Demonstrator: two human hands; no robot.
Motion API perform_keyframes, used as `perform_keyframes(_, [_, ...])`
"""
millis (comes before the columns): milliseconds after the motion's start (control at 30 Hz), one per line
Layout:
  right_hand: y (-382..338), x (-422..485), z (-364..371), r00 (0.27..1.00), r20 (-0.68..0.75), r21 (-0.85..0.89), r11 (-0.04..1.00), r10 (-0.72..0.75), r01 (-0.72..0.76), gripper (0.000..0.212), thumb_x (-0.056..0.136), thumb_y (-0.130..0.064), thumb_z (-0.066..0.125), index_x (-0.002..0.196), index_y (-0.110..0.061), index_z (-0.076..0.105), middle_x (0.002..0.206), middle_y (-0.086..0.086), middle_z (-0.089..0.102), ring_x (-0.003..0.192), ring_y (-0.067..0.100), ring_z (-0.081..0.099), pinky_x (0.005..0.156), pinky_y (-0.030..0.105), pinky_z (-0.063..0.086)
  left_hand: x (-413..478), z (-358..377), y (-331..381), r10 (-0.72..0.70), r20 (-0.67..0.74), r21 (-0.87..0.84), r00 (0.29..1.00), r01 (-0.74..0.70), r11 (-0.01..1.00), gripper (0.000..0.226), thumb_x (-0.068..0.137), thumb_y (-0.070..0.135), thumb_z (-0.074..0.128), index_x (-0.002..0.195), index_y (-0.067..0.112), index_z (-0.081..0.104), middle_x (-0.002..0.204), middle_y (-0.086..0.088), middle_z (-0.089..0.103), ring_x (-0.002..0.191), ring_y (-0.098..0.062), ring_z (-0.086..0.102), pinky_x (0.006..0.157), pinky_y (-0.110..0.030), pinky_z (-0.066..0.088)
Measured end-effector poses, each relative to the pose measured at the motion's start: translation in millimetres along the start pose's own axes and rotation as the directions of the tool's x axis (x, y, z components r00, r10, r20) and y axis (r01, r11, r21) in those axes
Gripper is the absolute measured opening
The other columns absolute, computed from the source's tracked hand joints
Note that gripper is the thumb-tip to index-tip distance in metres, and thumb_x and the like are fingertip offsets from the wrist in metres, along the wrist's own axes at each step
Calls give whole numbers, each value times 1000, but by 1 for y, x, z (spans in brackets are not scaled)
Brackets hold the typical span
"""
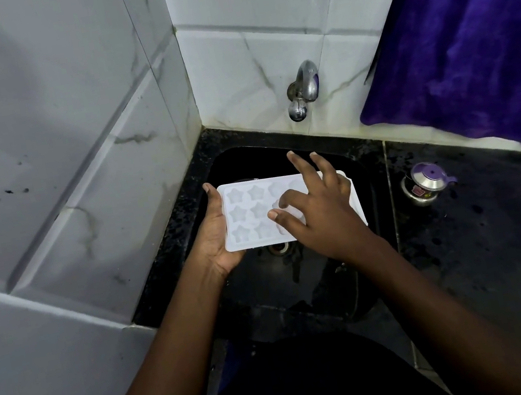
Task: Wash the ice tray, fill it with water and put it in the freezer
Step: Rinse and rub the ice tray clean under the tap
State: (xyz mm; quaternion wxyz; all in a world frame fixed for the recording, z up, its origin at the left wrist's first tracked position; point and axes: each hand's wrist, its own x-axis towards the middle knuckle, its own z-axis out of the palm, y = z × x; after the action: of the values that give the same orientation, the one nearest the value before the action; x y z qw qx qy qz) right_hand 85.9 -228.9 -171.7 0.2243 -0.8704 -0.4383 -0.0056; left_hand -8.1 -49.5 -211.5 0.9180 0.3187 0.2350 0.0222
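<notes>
— Tray position?
— Ice tray (245,215) is held level over the black sink (355,159), below the tap (304,90).
— Hands?
— My left hand (214,237) grips its left edge; my right hand (320,211) lies spread on top, fingers (302,164) open.

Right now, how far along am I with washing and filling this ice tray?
Early. The star-mould ice tray is over the black sink, held by the left hand at its edge while the right hand rubs the cavities. No water shows running from the tap. Whether it has been rinsed is unclear. Filling and freezing are still left.
</notes>
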Motion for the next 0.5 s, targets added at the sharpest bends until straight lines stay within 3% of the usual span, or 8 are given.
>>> perform_keyframes(233, [0, 3, 2, 987, 150, -43, 998, 53, -47, 46, 101, -69, 47, 119, -39, 76, 176, -2, 13, 160, 27, -5, 119, 50, 3, 0, 4, 1, -3, -21, 13, 1000, 3, 1000, 101, 93, 89, 22, 124, 13, 80, 140, -22, 69, 124, -39, 71, 85, -52, 64])
perform_keyframes(400, [-2, 0, 0, 999, 38, 16, 1000, 5, -6, 44, 100, -65, 47, 103, -35, 78, 174, -2, 24, 160, 29, 5, 118, 52, 10, 0, 0, 3, 9, -26, -6, 1000, -10, 1000, 101, 93, 89, 23, 141, 10, 66, 143, -23, 67, 126, -39, 70, 87, -52, 64])
perform_keyframes(500, [-1, 1, 0, 1000, -8, 21, 1000, -5, 5, 40, 101, -62, 48, 102, -33, 76, 173, -1, 26, 160, 30, 8, 117, 54, 15, 0, 1, 3, 12, -30, -8, 999, -12, 1000, 101, 94, 88, 24, 137, 10, 70, 142, -22, 68, 125, -39, 70, 86, -52, 64])
